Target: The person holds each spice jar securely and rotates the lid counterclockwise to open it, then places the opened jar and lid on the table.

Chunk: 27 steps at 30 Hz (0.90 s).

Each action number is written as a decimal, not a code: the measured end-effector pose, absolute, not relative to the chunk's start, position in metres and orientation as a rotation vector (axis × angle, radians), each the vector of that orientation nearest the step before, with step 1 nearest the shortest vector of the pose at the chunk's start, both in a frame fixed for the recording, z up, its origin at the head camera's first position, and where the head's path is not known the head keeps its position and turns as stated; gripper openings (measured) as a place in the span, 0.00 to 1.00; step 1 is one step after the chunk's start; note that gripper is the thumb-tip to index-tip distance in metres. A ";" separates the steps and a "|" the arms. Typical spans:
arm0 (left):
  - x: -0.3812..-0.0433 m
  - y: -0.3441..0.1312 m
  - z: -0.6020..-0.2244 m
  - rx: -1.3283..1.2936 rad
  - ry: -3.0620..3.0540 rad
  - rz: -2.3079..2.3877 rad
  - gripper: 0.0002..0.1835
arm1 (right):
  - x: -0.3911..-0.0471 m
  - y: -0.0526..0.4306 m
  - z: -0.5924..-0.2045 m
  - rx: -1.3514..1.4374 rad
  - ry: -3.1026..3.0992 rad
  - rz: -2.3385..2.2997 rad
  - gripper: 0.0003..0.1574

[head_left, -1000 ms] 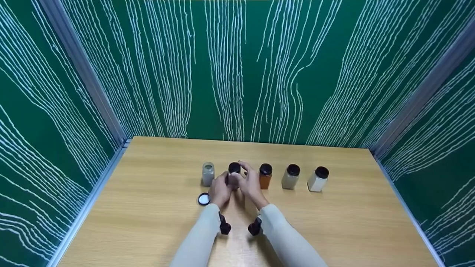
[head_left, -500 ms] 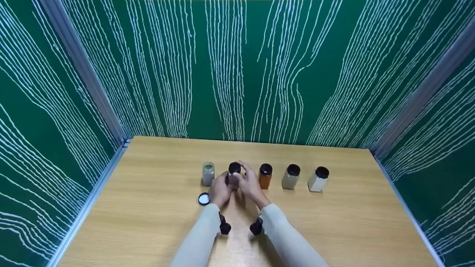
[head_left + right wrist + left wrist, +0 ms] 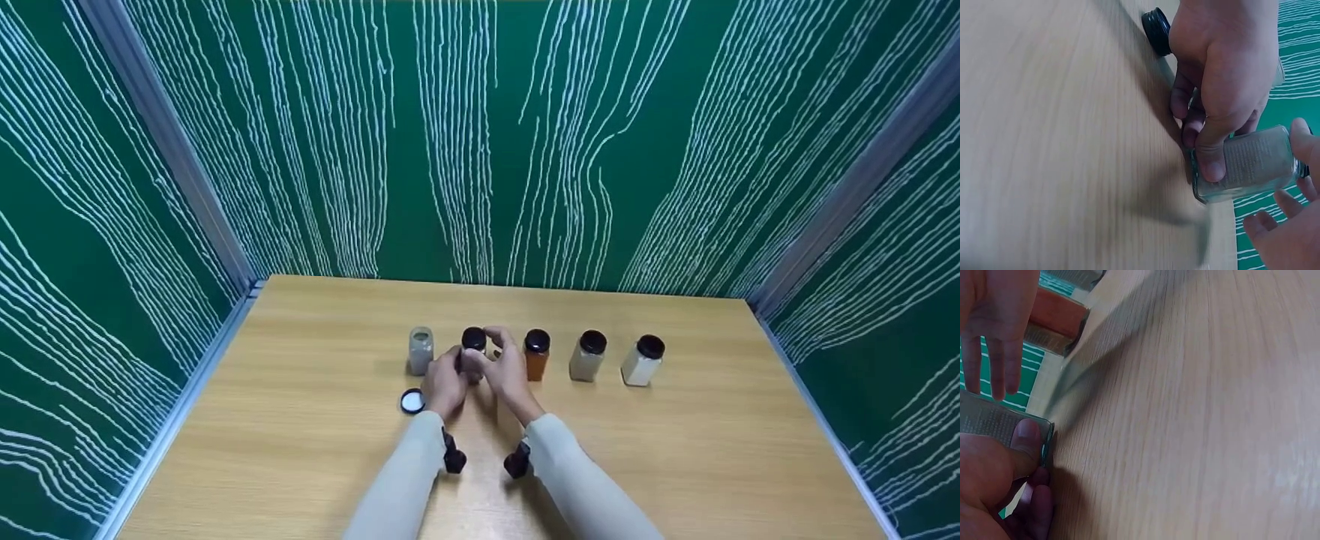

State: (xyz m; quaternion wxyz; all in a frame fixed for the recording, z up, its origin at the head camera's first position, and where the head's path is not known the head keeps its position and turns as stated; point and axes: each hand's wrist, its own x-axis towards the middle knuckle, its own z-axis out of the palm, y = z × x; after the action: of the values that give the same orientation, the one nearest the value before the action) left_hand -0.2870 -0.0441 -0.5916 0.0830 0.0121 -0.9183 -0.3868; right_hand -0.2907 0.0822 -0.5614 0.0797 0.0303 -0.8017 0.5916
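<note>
The held jar (image 3: 1264, 154) is smooth, transparent glass; its lid (image 3: 473, 337) is glossy (apparently plastic). The tabletop (image 3: 315, 427) is wood-grained with a slight sheen. The sleeves (image 3: 401, 480) are matt cloth.

The square glass jar (image 3: 1258, 160) bears rows of small print (image 3: 1246, 163), too blurred to read; nothing else is legible.

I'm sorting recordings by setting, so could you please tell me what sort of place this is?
Probably a test or recording booth: green panels with wavy white lines, joined by grey posts, stand around three visible sides of a wood-grained table.
</note>
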 end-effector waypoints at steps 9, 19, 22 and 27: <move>-0.288 -0.044 -0.594 0.022 -2.730 -1.152 0.20 | -0.291 0.081 -0.563 0.075 -2.380 1.745 0.28; -0.288 -0.044 -0.593 0.030 -2.739 -1.153 0.22 | -0.289 0.081 -0.563 0.082 -2.380 1.728 0.25; -0.288 -0.043 -0.594 0.033 -2.736 -1.160 0.21 | -0.288 0.081 -0.562 0.089 -2.381 1.720 0.25; -0.289 -0.043 -0.594 0.035 -2.733 -1.161 0.20 | -0.288 0.081 -0.561 0.070 -2.408 1.728 0.25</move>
State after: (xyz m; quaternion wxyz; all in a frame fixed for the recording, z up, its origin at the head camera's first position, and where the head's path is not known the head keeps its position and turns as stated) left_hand -0.2885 -0.0433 -0.5942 0.0861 0.0118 -0.9169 -0.3895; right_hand -0.2880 0.0811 -0.5611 0.0884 0.0235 -0.8091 0.5805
